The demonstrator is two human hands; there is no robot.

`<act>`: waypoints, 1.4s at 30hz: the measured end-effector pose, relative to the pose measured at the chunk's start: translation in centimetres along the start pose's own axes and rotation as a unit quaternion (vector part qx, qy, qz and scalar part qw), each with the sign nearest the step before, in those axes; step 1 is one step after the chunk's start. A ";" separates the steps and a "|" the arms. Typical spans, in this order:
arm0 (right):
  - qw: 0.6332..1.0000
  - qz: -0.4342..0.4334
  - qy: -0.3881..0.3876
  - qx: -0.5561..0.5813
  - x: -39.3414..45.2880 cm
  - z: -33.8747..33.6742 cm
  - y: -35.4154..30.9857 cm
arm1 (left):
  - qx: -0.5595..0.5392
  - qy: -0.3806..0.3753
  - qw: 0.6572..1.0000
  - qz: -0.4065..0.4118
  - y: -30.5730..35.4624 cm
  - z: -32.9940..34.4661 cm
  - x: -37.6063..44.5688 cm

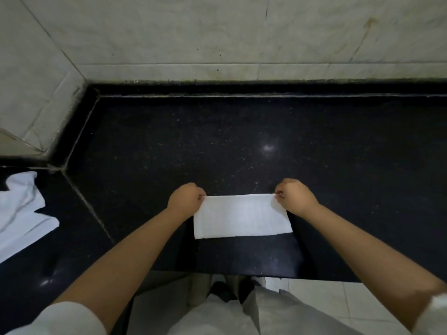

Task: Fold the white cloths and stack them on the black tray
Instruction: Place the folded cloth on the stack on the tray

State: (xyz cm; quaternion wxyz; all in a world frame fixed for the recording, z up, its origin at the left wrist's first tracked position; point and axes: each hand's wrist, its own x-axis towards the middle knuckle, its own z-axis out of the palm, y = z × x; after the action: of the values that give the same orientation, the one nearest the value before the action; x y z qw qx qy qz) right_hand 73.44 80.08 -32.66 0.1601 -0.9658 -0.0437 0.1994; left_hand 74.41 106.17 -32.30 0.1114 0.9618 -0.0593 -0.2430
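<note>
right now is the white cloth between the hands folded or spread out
Folded: the white cloth lies as a narrow flat rectangle on the black counter, its far corners pinched by the left hand and right hand.

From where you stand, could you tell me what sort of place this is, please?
Probably a kitchen or utility corner: a polished black stone counter set against pale tiled walls, a tiled floor below. Both hands pinch a folded white cloth; unfolded white cloths wait at left.
</note>
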 end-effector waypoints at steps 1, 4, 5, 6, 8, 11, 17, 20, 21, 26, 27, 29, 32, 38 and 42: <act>1.000 0.007 0.006 -0.005 0.3 0.4 -0.1 | 0.008 0.004 1.000 0.000 -0.2 0.3 0.3; 0.999 0.026 -0.003 -0.024 0.5 1.3 0.0 | 0.018 0.004 1.000 0.001 -0.6 1.2 0.7; 0.999 0.028 -0.002 -0.028 0.5 1.5 0.1 | 0.017 0.007 1.000 0.004 -0.7 1.4 0.7; 0.999 0.030 0.002 -0.030 0.4 1.6 0.1 | 0.015 0.013 1.000 0.010 -0.9 1.5 0.7; 0.999 0.029 0.009 -0.031 0.4 1.6 0.1 | 0.013 0.027 0.999 0.030 -1.2 1.7 0.7; 0.999 0.023 -0.003 -0.034 0.4 1.3 -0.3 | 0.020 0.028 0.998 0.048 -1.2 1.7 0.9; 0.998 0.029 -0.019 -0.056 0.5 1.2 -0.6 | 0.051 -0.021 0.997 0.062 -0.6 1.2 1.2; 0.997 0.033 -0.016 -0.071 0.6 1.6 -0.6 | 0.053 -0.027 0.997 0.059 -0.2 1.1 1.3; 0.996 0.032 -0.014 -0.076 0.6 1.7 -0.6 | 0.055 -0.032 0.996 0.059 -0.2 1.0 1.2; 0.993 0.014 0.000 -0.113 0.3 1.9 -0.1 | 0.070 -0.056 0.994 0.066 -0.3 0.7 0.9; 0.992 0.007 -0.001 -0.128 0.2 1.9 -0.1 | 0.066 -0.053 0.994 0.064 -0.4 0.6 0.8; 0.989 -0.006 -0.009 -0.151 0.0 2.0 -0.1 | 0.051 -0.041 0.996 0.058 -0.5 0.5 0.7; 0.986 -0.011 -0.019 -0.163 -0.1 2.1 -0.1 | 0.030 -0.026 0.998 0.057 -0.8 0.4 0.4; 0.973 -0.011 -0.003 -0.229 -0.5 2.8 -1.0 | 0.002 -0.033 0.998 0.049 -0.8 0.2 0.0; 0.968 -0.019 -0.005 -0.250 -0.7 3.2 -1.5 | -0.013 -0.040 0.999 0.035 -0.8 -0.3 -0.4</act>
State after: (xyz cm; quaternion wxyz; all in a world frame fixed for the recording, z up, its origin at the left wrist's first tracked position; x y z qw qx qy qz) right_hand 71.45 82.37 -34.69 -0.0826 -0.9732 -0.1110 0.1838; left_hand 74.22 107.07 -32.04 0.1293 0.9471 -0.0939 -0.2782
